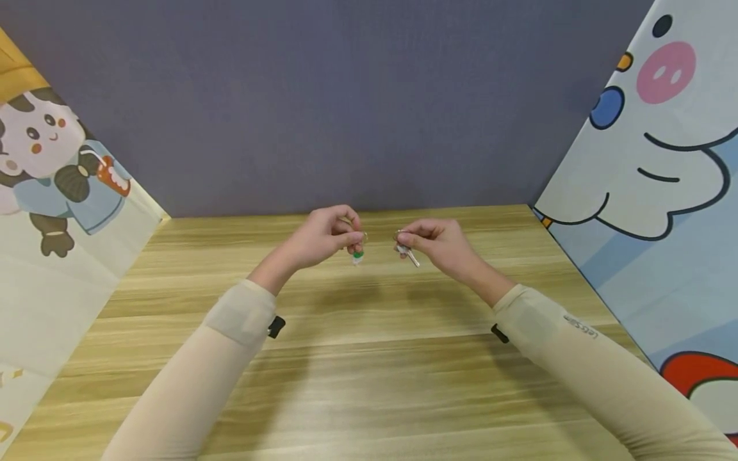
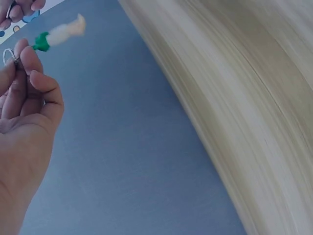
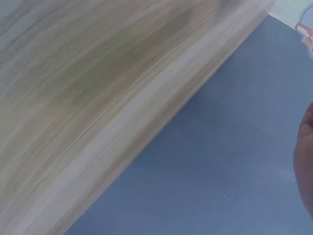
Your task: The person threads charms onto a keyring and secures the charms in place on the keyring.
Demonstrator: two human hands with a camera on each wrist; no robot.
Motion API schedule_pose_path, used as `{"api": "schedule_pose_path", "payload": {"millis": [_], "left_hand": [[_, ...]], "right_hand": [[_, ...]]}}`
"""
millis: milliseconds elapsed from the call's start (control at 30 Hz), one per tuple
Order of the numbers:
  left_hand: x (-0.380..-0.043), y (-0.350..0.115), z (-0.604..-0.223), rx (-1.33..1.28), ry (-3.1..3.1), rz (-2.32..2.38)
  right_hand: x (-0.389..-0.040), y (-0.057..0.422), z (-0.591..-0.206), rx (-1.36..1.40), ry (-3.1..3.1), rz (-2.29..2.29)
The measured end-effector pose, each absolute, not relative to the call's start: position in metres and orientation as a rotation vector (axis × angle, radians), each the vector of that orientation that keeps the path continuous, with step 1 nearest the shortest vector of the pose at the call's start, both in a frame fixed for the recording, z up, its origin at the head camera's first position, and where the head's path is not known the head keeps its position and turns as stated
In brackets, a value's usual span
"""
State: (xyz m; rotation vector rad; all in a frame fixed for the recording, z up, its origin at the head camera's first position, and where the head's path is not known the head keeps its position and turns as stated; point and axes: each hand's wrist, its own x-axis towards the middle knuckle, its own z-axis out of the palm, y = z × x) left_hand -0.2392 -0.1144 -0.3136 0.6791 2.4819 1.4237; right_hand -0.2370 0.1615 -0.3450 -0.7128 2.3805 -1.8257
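Two steady pinches, level and near each other, should serve best. Over one counter [image 1: 369, 365], the grip of the left hand [image 1: 327, 235] grasps one ring [image 1: 366, 237] with one green-white charm [image 1: 358, 257]; that of the right hand [image 1: 442, 244], another ring [image 1: 396, 233] and one visible key [image 1: 412, 257]. Beyond stands one greyish wall [image 1: 357, 96].

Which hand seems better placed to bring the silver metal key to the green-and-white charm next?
Probably right: the right hand grips the key, while the left hand is occupied with the charm.
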Motion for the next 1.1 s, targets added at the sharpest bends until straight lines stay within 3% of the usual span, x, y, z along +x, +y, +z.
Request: {"api": "schedule_pose_path", "payload": {"millis": [367,767,1000,1100], "left_hand": [[-0.241,-0.106,-0.318,0.568,2.501,1.404],[-0.238,-0.103,-0.319,0.489,2.360,1.568],[-0.237,-0.099,-0.320,0.457,2.309,1.628],[-0.236,-0.096,-0.320,0.463,2.307,1.646]], "right_hand": [[-0.237,0.148,-0.346,-0.508,2.012,-2.077],[-0.232,0.145,-0.355,-0.753,2.397,-1.812],[-0.226,0.134,-0.359,-1.166,2.845,-1.539],[-0.222,0.129,-0.360,-1.223,2.930,-1.492]]}}
